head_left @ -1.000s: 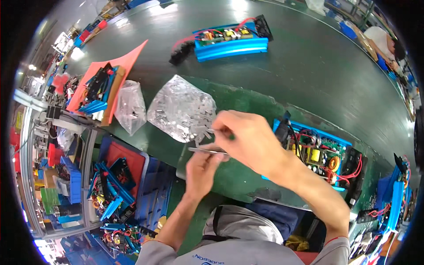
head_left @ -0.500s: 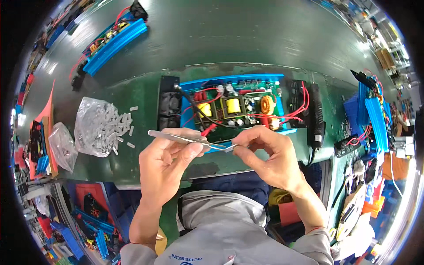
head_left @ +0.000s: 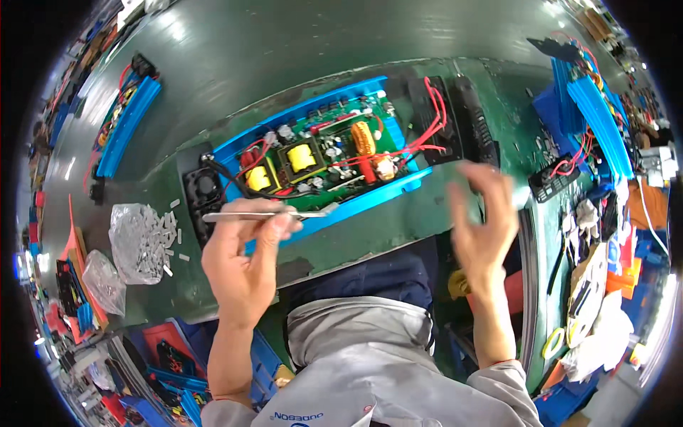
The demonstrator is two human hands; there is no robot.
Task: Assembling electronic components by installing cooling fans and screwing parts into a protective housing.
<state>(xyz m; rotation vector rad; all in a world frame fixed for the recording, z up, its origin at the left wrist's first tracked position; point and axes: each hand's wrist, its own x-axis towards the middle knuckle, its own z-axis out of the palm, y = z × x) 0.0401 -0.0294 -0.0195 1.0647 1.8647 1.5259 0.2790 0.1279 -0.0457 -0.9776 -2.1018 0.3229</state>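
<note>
My left hand (head_left: 238, 260) grips metal tweezers (head_left: 245, 215) between thumb and fingers. At their tip is a small grey piece (head_left: 330, 208), just over the near edge of a blue metal housing (head_left: 356, 206). Inside that housing lies a green circuit board with yellow-wound transformers (head_left: 302, 158), a copper-coloured coil (head_left: 363, 138) and red wires. Off to the right, my right hand (head_left: 487, 220) is raised with thumb and fingers apart, holding nothing. It is somewhat blurred by motion, and hovers near the front edge of the bench.
A black fan panel (head_left: 203, 186) stands at the housing's left end, a black end plate (head_left: 434, 117) at its right. Left of these, a clear bag (head_left: 135, 242) spills small grey pieces. More blue housings (head_left: 131, 124) (head_left: 601, 121) stand at far left and right.
My right hand has come away from the tweezers' tip and moved right, its fingers opening. The left hand still grips the tweezers. The whole view has turned, so the bench looks tilted.
</note>
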